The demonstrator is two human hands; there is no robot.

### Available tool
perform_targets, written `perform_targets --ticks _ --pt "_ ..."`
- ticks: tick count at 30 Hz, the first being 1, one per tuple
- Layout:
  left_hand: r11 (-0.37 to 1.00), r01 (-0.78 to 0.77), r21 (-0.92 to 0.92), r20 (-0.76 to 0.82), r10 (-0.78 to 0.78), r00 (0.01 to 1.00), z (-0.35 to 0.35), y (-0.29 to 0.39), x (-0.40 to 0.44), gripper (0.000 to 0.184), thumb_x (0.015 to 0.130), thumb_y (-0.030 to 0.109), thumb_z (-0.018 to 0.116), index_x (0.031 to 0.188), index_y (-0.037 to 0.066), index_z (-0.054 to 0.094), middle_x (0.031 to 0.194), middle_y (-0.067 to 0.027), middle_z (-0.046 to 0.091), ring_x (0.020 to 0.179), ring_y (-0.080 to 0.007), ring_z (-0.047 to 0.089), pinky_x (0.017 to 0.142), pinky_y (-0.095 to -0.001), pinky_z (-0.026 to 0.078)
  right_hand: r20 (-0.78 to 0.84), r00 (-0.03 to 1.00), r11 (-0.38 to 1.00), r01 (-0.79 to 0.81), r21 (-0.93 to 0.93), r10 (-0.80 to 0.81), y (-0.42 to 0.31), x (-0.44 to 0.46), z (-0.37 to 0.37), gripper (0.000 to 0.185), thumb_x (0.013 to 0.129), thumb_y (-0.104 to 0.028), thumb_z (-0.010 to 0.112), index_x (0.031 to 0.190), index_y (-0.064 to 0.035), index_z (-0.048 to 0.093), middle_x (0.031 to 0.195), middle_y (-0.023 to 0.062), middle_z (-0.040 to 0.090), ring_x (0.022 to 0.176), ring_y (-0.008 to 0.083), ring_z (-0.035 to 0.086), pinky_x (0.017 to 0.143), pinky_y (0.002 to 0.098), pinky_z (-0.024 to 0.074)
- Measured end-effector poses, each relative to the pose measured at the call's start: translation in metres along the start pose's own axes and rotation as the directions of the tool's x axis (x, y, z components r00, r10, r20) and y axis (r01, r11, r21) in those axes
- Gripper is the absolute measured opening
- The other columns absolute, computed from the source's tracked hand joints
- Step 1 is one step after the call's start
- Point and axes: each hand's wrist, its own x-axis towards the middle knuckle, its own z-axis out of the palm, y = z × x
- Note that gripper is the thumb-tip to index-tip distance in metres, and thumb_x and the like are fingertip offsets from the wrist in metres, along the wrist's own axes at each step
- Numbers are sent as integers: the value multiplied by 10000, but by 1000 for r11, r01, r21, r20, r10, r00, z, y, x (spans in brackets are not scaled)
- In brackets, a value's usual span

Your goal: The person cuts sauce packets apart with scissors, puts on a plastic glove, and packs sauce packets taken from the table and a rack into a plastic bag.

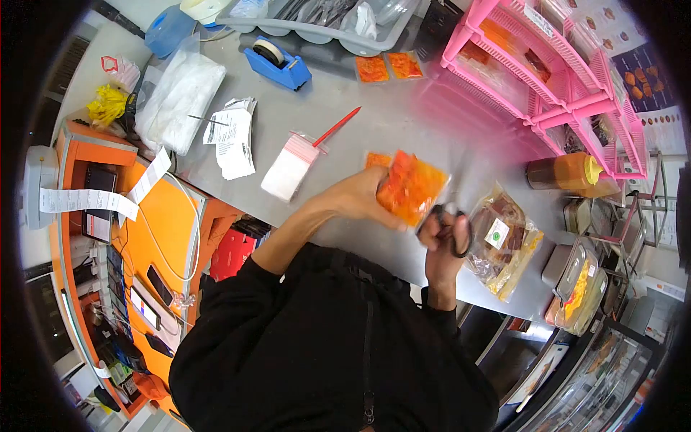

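My left hand (363,196) is closed on a clear packet of orange-red food (412,186), held above the steel counter. Part of another orange packet (377,159) shows behind it. In my right hand (445,241) are black-handled scissors (461,248), fingers through the loops. Their blades are smeared by motion near the packet's right side, so I cannot tell whether they touch it. Right of that hand lies a clear bag of dark brown food (495,234) with a white and green label. Two more orange packets (372,68) rest at the counter's back.
Pink basket shelves (529,79) stand at the right, near a yellow-capped sauce bottle (565,173) and metal containers (565,266). A blue tape dispenser (279,65), spiked receipts (234,140), a red pen (337,127), small clear bags (289,168) and a grey cutlery tray (360,39) occupy the counter.
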Motion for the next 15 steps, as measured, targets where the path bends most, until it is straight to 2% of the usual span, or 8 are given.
perform_targets --ticks 1,2,3,5,8,11,14,15 --pt "989 54 141 41 -60 997 2 2 -5 588 612 205 841 1087 -9 567 968 -66 630 923 -155 583 842 -291 452 -176 983 976 86 202 -50 -4 6 -1 434 901 -530 472 740 -127 495 617 -25 372 492 71 294 472 234 212" --pt "955 99 280 73 -124 990 5 3 -10 603 612 226 842 1090 -14 565 968 -81 632 929 -171 588 849 -301 451 -110 979 957 192 217 -171 -12 12 -16 330 910 -485 488 791 -178 517 617 -31 361 494 68 290 493 229 242" --pt "963 36 265 62 -54 997 8 -3 -13 609 615 242 839 1091 -21 563 968 -95 633 933 -186 591 854 -309 449 -269 950 959 215 185 -161 -24 16 -24 322 915 -484 476 789 -189 510 615 -36 343 486 70 278 523 242 269" --pt "964 -87 250 37 80 996 9 -22 -16 625 623 274 832 1091 -35 557 966 -123 634 940 -217 597 865 -326 446 -267 933 950 284 133 -242 -37 18 -44 355 928 -481 453 807 -150 494 648 -28 390 492 73 302 549 261 293" --pt "894 17 447 -149 56 987 -12 -39 -5 634 629 284 824 1096 -47 551 966 -142 637 938 -249 601 869 -329 443 -149 964 969 233 77 -220 -39 16 -57 394 930 -500 442 802 -129 484 676 -17 410 507 77 328 553 264 288" --pt "855 -107 508 -101 182 978 -33 -25 6 719 655 360 799 1160 -54 499 949 -181 640 916 -289 616 843 -364 460 -149 977 980 169 106 -152 -30 18 -58 408 930 -516 436 803 -130 481 682 -16 407 511 81 335 552 260 280" --pt "730 170 662 -220 -27 975 -34 -11 17 856 687 504 742 1248 -55 418 923 -216 636 888 -334 625 791 -406 478 -47 988 983 149 108 -144 -16 19 -65 401 929 -527 438 841 -138 480 685 -16 404 504 83 331 550 250 277" --pt "609 255 751 -290 -42 956 -36 -18 18 876 686 544 721 1248 -55 415 902 -224 629 876 -338 626 768 -431 479 -67 986 984 158 82 -153 -18 17 -63 409 928 -530 437 830 -135 478 686 -16 404 502 83 330 549 249 276"
